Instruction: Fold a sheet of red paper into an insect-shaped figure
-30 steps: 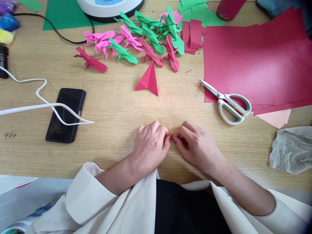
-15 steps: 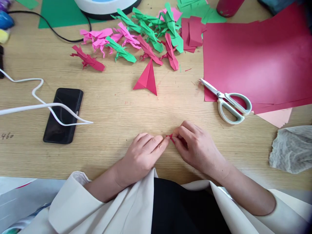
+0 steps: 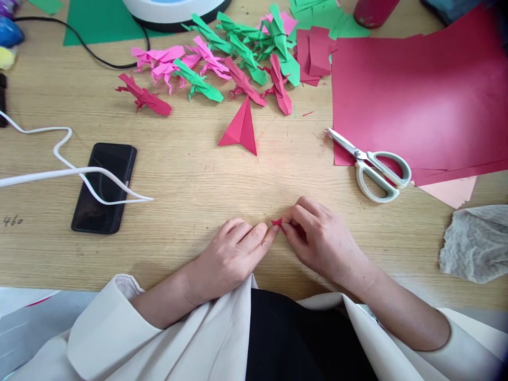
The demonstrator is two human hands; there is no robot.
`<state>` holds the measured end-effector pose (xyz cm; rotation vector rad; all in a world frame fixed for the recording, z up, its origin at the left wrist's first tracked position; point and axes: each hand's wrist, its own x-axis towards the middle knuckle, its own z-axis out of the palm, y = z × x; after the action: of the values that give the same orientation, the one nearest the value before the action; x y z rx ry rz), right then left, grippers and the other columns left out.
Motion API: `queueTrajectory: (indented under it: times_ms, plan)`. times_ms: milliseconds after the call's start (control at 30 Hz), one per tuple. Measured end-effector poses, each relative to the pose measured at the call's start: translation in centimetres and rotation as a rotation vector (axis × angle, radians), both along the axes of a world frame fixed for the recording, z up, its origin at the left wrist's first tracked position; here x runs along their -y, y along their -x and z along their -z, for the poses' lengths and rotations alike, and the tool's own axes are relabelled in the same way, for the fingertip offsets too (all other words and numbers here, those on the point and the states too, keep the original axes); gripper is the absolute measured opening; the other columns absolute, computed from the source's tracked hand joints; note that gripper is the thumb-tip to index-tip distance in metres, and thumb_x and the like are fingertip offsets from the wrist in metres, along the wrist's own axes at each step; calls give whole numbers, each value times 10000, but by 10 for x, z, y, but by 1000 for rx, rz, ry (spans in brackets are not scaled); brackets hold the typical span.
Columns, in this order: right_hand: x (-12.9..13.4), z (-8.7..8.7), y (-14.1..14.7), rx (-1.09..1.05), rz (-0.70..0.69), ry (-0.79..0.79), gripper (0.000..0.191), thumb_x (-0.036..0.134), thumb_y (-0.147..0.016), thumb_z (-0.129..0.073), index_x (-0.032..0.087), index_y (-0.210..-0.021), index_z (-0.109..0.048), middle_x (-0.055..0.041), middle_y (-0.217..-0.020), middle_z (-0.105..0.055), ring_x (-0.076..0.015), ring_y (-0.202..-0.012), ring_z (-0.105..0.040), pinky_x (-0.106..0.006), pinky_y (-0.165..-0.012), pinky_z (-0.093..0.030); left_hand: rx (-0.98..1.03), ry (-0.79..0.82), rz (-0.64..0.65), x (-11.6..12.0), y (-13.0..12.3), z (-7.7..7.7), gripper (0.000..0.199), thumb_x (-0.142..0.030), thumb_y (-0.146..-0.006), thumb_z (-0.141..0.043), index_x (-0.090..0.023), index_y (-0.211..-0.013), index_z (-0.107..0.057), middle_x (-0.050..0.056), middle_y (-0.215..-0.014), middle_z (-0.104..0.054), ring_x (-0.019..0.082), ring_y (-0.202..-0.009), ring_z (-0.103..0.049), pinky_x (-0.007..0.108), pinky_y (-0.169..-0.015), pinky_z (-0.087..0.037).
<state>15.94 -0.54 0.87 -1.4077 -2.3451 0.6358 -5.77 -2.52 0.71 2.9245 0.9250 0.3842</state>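
Observation:
A small piece of folded red paper (image 3: pixel 277 223) is held between my two hands, low over the wooden table near its front edge. My right hand (image 3: pixel 319 238) pinches it with thumb and forefinger, and those fingers cover most of it. From the other side, my left hand (image 3: pixel 234 254) has its fingers pressed together with the thumb tip at the paper's left end. Further up the table lies a larger folded red paper triangle (image 3: pixel 240 129) with a notched base. Behind it is a cluster of folded paper figures in green (image 3: pixel 198 82), pink (image 3: pixel 210 58) and red (image 3: pixel 145 98).
Scissors (image 3: pixel 381 169) with pale handles rest partly on large red paper sheets (image 3: pixel 397 95) at the right. A crumpled grey cloth (image 3: pixel 472 243) lies at the right edge. A black phone (image 3: pixel 89 201) is at the left, with a white cable (image 3: pixel 103 172) crossing above it.
My left hand has shifted slightly at the paper, and a little more of the small red piece shows. My right hand keeps its pinch almost unmoved.

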Motion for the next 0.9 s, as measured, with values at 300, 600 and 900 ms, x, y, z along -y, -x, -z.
queueTrajectory:
  times_ms: [300,600,900]
  plan:
    - [-1,-1,0,10,-2,-8,171,192,-932,-507,179,-765,-541,-39,-784,-536,-153,-668,-488,-290,-628,-383,-65,-35,-1,-1,-2,-1,389,-117,-979,-416,-58,-1344,-537,125,-1176,-665,217,-910,-564,397,-854,-476]
    - [-1,-2,0,-9,-7,20,183,185,-940,-498,177,-762,-538,-42,-788,-541,-153,-677,-486,-290,-632,-383,-102,-57,8,-1,-3,-3,428,-100,-944,-494,-21,-1364,-510,131,-1182,-659,223,-902,-554,401,-826,-471]
    - [-3,-6,-12,-85,-72,95,161,116,-934,-495,180,-797,-549,-30,-799,-540,-150,-715,-498,-281,-658,-389,-144,-122,38,-2,-6,-4,329,-98,-943,-484,-69,-1237,-628,125,-1256,-634,215,-899,-565,378,-790,-475]
